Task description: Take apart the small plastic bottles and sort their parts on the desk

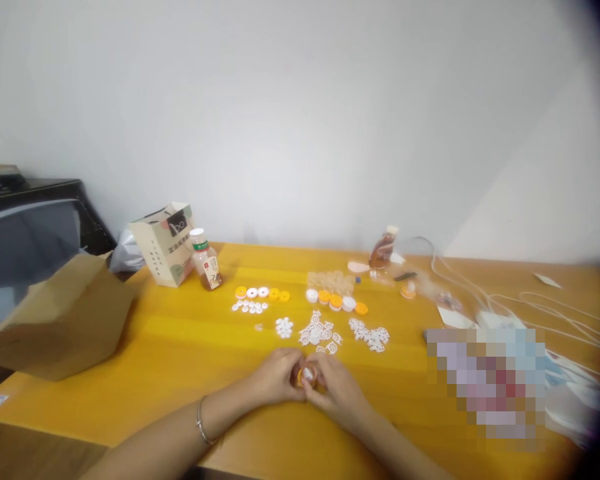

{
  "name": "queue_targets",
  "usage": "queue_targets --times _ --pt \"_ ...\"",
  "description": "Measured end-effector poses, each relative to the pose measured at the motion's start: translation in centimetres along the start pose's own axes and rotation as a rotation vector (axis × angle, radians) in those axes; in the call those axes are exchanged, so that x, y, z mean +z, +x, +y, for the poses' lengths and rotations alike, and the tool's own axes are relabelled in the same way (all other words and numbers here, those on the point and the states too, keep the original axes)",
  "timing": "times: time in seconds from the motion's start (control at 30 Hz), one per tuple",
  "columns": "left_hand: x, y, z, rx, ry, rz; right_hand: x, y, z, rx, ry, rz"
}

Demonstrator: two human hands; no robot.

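Note:
Both hands meet low in the middle of the head view, just above the table. My left hand (281,375) curls its fingers round one side of a small round orange-and-white piece (308,375). From the other side my right hand (337,388) grips it, thumb and fingers closed. Blur and the fingers hide much of the piece. Beyond the hands lie a pile of white openwork pieces (314,331), a second such pile (370,333) and a cluster of small white discs (284,327). Farther back run a left row of orange and white rings (263,293) and a right row of orange and white round pieces (335,302).
A paper bag (163,243) and a white-capped bottle (207,263) stand at the back left. Brown cardboard (65,320) juts over the left edge. A brown bottle (383,249), white cables (460,273) and a pixelated patch (490,387) occupy the right.

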State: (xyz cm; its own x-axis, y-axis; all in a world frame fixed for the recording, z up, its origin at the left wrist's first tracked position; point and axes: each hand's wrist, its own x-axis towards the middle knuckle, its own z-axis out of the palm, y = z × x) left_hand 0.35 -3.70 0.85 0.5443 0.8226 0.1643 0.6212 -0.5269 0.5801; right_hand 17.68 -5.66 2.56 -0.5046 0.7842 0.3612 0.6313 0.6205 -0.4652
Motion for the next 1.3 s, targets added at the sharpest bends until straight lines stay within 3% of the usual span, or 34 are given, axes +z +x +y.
queue_targets --times 0.7,0.97,1.13,1.3 --pt "-0.1 0.0 0.1 0.046 0.064 0.004 0.2 0.3 0.3 -0.049 0.010 -0.040" --pt "-0.2 0.0 0.2 0.046 0.066 -0.009 -0.8 0.5 -0.2 -0.219 -0.029 -0.118" --pt "-0.4 0.0 0.3 0.049 0.032 -0.016 -0.4 0.6 -0.1 -0.081 -0.026 -0.043" --pt "-0.5 -0.1 0.3 0.074 0.008 -0.026 -0.5 0.7 -0.3 -0.118 -0.052 -0.051"
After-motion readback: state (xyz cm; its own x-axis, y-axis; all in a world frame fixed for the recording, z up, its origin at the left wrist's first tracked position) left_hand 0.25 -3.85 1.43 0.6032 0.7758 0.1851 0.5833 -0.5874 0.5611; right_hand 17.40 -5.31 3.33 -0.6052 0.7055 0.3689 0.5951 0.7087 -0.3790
